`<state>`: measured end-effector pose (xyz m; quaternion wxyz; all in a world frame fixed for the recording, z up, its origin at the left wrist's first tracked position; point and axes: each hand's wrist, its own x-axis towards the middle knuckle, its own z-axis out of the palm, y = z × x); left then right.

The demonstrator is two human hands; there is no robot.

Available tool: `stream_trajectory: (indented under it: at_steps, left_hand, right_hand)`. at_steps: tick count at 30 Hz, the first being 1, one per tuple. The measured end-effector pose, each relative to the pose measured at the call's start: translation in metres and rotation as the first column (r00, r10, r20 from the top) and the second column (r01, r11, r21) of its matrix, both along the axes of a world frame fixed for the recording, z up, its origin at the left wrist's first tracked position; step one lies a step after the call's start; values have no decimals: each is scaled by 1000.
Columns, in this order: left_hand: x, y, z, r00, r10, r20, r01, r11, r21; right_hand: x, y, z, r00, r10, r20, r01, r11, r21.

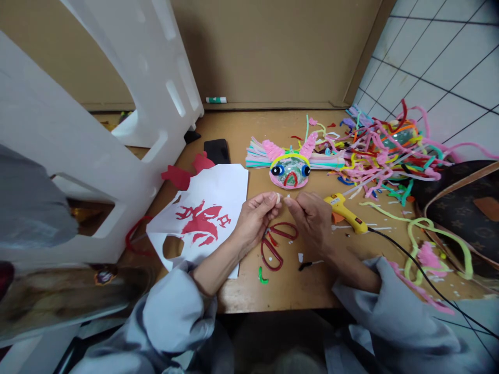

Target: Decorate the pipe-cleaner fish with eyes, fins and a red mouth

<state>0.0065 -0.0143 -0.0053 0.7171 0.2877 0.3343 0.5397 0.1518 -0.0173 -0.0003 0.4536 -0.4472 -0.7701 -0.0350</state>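
My left hand [260, 214] pinches a small white piece [278, 198] between thumb and finger. Facing it, my right hand [312, 218] is closed, with another tiny white bit [287, 197] at its fingertips; I cannot make out what material either is. Just beyond both hands sits a clear, rounded craft figure [290, 171] with googly eyes, pink fuzzy ears, a yellow band and a red mouth. Red-handled scissors [278, 244] lie below my hands, partly covered by the left one. Right of my right hand rests a yellow hot glue gun [346, 212].
White paper [234, 192] with red cut-outs lies left, near a dark phone [217, 151]. Pipe cleaners [384, 150] are heaped at back right beside a brown bag [460, 208]. The black cord [413, 265] runs right. A white plastic rack [156, 104] borders the left.
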Motion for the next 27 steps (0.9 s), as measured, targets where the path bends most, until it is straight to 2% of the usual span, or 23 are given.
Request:
stream_trajectory:
  at_steps: [4,8,17,27]
  left_hand:
    - [1,0,0,1000,5,-5,-5,1000,1]
    - [1,0,-1,1000,20,-24,-20,1000,2]
    - [3,-2,-5,997,45,-57,-46,999,-3]
    - [3,-1,-7,993,49,-112,-43,998,54]
  right_hand:
    - [-2,-2,1,997,33,-76,-33,999,5]
    - [-2,-2,-2,999,53,7,-53,998,45]
    - [-2,-2,-6,994,-30,102,10,980,198]
    - [0,1,-7,994,-32,105,12,982,191]
